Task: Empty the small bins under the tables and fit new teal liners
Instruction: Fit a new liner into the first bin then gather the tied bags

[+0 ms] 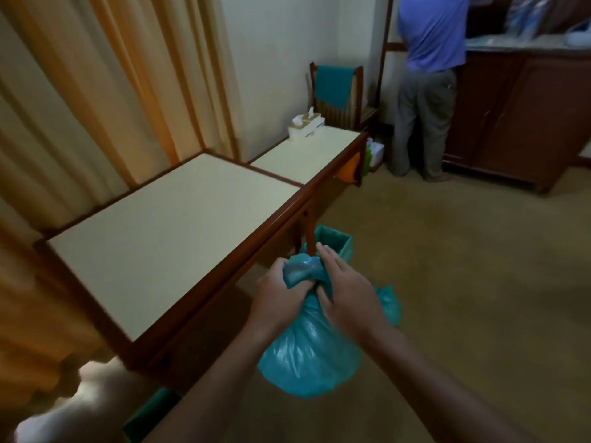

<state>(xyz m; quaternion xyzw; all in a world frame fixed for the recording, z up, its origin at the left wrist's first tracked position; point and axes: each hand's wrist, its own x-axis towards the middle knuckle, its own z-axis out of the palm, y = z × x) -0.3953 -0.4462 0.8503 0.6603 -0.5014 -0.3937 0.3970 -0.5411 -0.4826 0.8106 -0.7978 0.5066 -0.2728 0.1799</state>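
the person is standing at the edge of the near table (179, 238), holding a full teal bag (307, 343) out in front at about table height. the left hand (281, 292) is closing tight around the gathered neck of the bag, fist bunched on the plastic. the right hand (345, 289) is lying against the other side of the neck, fingers (326, 254) stretched forward and mostly straight, thumb seeming to be tucking into the folds; it is touching the bag, but i cannot tell whether it is truly gripping.

the bag is hanging swollen below both hands, well clear of the carpet (447, 282). just beyond it, by the table leg (309, 231), a small teal bin (339, 244) is sitting on the floor, half hidden behind the hands; it is looking teal inside, though whether that is a fresh liner or bare plastic i cannot make out. another teal shape (150, 414) is showing low at the near corner, blurred.

to my eye they are twisting or knotting the neck shut, so the emptying step is under way. next they are needing a firm twist and tie, then somewhere to set the bag down before fitting a liner.

further off, someone in a blue shirt (431, 33) is facing a dark cabinet (511, 123).
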